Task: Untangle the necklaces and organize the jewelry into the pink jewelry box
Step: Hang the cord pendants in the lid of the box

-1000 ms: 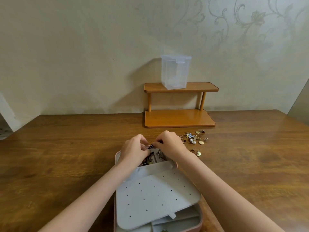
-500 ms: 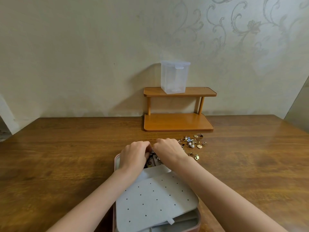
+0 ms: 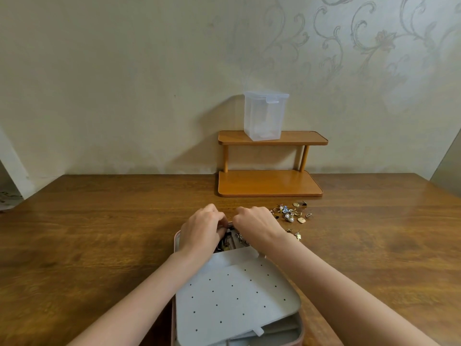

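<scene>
Wooden table (image 3: 99,233) runs across the room w/ a patterned wall behind. Near edge, center: the pink jewelry box (image 3: 176,239) lies open, pink rim showing at its far-left corner & down the left side. A grey perforated panel (image 3: 234,298) w/ rows of small holes lies tilted over the near part of the box; a small tab sticks out at its near edge, grey compartments just visible underneath.

Left hand (image 3: 203,231) is over the far-left part of the box, back of hand up, fingers curled down & in toward the other hand. Looks like it's pinching something small & dark at the box's far rim, but fingertips are hidden, so can't tell for sure what it grips. Between the 2 hands, inside the far compartment, sit tangled necklaces (image 3: 234,239): dark bits + thin chain.

Right hand (image 3: 257,226) is just beside the left, knuckles nearly touching, fingers curled under too; whether it pinches the chain can't be told.

Right of that hand, on bare table: loose jewelry pile (image 3: 290,213) w/ gold pieces, pearls, blue beads; a couple more pieces lie nearer, by the right wrist.

Further back, against the wall: small two-tier wooden shelf (image 3: 270,183), w/ a clear plastic container (image 3: 265,116), lid on, standing on the top tier.
</scene>
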### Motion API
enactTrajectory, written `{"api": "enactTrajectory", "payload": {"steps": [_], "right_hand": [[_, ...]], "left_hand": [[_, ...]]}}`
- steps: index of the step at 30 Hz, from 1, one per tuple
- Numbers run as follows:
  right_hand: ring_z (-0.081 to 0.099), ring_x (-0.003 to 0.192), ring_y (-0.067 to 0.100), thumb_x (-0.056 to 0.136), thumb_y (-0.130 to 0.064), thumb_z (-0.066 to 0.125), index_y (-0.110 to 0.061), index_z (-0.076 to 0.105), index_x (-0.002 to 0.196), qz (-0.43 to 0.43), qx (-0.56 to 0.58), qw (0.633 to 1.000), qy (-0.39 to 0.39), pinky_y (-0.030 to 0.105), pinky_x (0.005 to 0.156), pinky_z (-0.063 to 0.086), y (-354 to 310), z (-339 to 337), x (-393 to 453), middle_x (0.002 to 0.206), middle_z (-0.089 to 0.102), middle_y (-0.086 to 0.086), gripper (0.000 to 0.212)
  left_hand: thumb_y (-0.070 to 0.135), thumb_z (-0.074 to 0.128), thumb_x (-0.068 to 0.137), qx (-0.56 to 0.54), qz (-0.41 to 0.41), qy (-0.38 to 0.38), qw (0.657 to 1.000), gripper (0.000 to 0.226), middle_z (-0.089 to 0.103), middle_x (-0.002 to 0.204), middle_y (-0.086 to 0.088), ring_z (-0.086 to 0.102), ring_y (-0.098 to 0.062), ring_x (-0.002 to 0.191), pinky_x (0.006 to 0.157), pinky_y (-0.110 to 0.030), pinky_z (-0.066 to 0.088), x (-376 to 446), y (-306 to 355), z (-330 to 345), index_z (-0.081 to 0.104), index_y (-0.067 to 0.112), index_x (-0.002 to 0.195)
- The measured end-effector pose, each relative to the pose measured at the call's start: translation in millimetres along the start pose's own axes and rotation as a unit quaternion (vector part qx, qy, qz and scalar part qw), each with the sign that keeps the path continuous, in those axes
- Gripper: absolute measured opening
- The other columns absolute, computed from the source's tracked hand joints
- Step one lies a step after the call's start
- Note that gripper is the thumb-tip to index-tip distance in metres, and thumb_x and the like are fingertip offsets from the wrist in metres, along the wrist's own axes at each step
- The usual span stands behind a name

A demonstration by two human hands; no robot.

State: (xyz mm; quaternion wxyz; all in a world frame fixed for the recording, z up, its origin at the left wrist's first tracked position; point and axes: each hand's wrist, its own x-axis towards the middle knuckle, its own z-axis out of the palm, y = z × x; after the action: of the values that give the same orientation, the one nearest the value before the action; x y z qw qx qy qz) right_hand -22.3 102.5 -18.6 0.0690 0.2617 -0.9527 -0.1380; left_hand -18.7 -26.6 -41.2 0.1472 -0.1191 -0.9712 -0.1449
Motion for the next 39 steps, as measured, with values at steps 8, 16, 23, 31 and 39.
{"api": "enactTrajectory", "payload": {"steps": [8, 16, 23, 31, 39], "right_hand": [[0.055, 0.088, 0.026, 0.090, 0.000, 0.051, 0.001, 0.063, 0.104, -0.118, -0.048, 0.992, 0.023, 0.031, 0.056, 0.040, 5, -3, -22, 0.104, 0.055, 0.014, 0.018], [0.056, 0.074, 0.016, 0.056, -0.020, 0.082, -0.025, 0.067, 0.055, -0.180, -0.105, 0.973, 0.102, 0.033, 0.079, 0.049, 3, -5, -30, 0.063, 0.061, -0.009, 0.016], [0.036, 0.096, 0.020, 0.097, -0.011, 0.047, -0.017, 0.068, 0.108, -0.119, 0.070, 0.988, -0.066, 0.030, 0.076, 0.028, 0, -23, -11, 0.094, 0.061, -0.002, 0.025], [0.051, 0.096, 0.021, 0.093, -0.006, 0.054, -0.014, 0.070, 0.110, -0.103, 0.159, 0.978, -0.088, 0.031, 0.082, 0.046, -1, -20, -7, 0.105, 0.066, 0.006, 0.025], [0.064, 0.081, 0.016, 0.080, -0.008, 0.071, -0.006, 0.073, 0.090, -0.004, 0.330, 0.943, 0.032, 0.027, 0.077, 0.053, 4, -2, -9, 0.090, 0.072, 0.007, 0.010]], "left_hand": [[0.032, 0.055, 0.094, -0.015, 0.018, -0.048, 0.999, 0.019, 0.057, 0.109, 0.007, 0.049, -0.010, 0.089, 0.065, -0.022, 0.036, 5, -8, 1, 0.066, 0.030, 0.109], [0.024, 0.053, 0.095, -0.036, 0.040, -0.101, 0.993, 0.018, 0.059, 0.106, 0.005, 0.056, -0.013, 0.097, 0.075, -0.028, 0.047, 5, -10, -7, 0.064, 0.026, 0.108], [0.016, 0.059, 0.091, -0.195, 0.046, -0.231, 0.952, 0.027, 0.062, 0.109, 0.010, 0.057, -0.008, 0.100, 0.084, -0.018, 0.045, -7, -18, -31, 0.063, 0.023, 0.117], [0.019, 0.061, 0.090, -0.240, 0.026, -0.223, 0.945, 0.021, 0.056, 0.130, 0.005, 0.039, -0.005, 0.127, 0.098, -0.016, 0.027, -17, -23, -18, 0.071, 0.024, 0.108], [0.019, 0.061, 0.087, -0.215, 0.016, -0.187, 0.958, 0.013, 0.059, 0.108, 0.010, 0.050, -0.006, 0.107, 0.092, -0.024, 0.036, -17, -22, -14, 0.071, 0.026, 0.087]]}}
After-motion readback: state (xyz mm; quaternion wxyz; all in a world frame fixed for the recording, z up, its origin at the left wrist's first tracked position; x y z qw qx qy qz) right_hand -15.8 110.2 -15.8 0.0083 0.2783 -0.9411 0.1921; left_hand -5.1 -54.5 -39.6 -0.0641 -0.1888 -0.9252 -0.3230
